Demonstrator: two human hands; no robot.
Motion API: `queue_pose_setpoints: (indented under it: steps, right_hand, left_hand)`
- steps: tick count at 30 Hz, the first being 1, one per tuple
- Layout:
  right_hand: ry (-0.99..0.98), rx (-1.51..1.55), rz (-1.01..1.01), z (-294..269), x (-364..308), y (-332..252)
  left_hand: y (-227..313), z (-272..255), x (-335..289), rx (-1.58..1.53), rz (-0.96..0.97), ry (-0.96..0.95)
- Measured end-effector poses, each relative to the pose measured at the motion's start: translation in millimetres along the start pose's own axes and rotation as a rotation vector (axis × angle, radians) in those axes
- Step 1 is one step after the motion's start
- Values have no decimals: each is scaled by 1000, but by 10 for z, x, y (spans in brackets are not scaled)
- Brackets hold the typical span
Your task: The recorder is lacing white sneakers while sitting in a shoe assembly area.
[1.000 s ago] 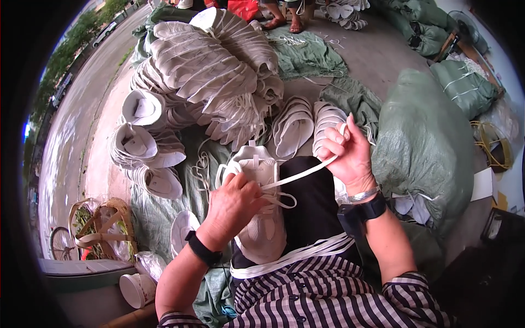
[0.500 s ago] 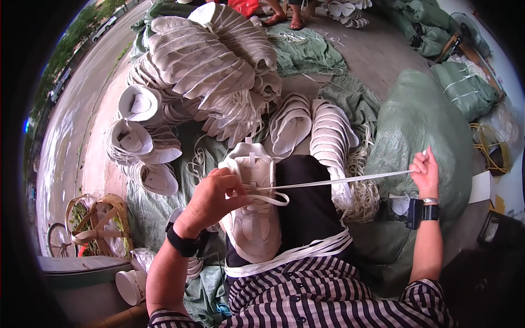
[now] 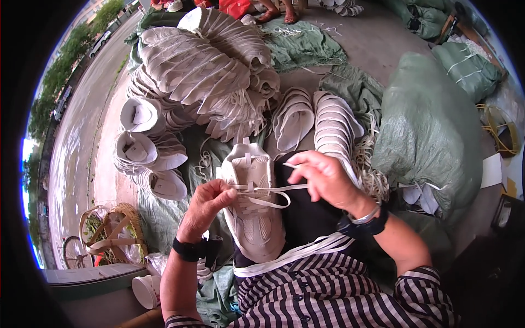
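- Since the earlier frame the right hand (image 3: pixel 327 179) has come back in from far out on the right, where it held the lace stretched taut; it now sits just above the shoe, and the lace lies slack in a loop.
- The white shoe (image 3: pixel 252 210) lies on the person's lap, toe toward the body, over dark cloth.
- The left hand (image 3: pixel 206 203) has its fingers closed in a pinch on the flat white lace (image 3: pixel 268 192) at the shoe's eyelets.
- The right hand's fingers are curled shut around the lace's other end, just above the shoe's tongue.
- A woven basket (image 3: pixel 112 234) at lower left holds greenery and pale straps; what else is in it cannot be told.
- A big green woven sack (image 3: pixel 432 136) at right is stuffed full and closed; smaller green sacks (image 3: pixel 465 68) lie behind it.
- White shoe uppers are heaped in fanned stacks (image 3: pixel 202 71) ahead, with two shorter rows (image 3: pixel 333 123) just beyond the lap, all on green sheeting (image 3: pixel 164 213) over a concrete floor (image 3: pixel 377 41).
- A road (image 3: pixel 82 120) with trees runs along the left.
- A flat white card (image 3: pixel 492 170) lies at the far right by a yellow wire frame (image 3: pixel 500 128).
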State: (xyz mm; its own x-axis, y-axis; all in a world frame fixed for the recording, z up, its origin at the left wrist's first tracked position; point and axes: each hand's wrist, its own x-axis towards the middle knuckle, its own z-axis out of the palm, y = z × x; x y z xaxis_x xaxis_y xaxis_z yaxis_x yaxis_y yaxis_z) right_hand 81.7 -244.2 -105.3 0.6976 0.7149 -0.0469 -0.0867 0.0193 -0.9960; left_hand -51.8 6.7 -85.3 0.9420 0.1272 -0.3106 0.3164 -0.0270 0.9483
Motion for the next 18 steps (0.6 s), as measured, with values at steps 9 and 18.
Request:
queue_pose_setpoints:
  steps: [9,18]
  right_hand:
    - [-58,-501,-237,231,123,149]
    - [-235,-146,159,172,215,109]
  left_hand:
    - [-235,311,-13,30,266,432]
    - [-217,195,1,-30,138,233]
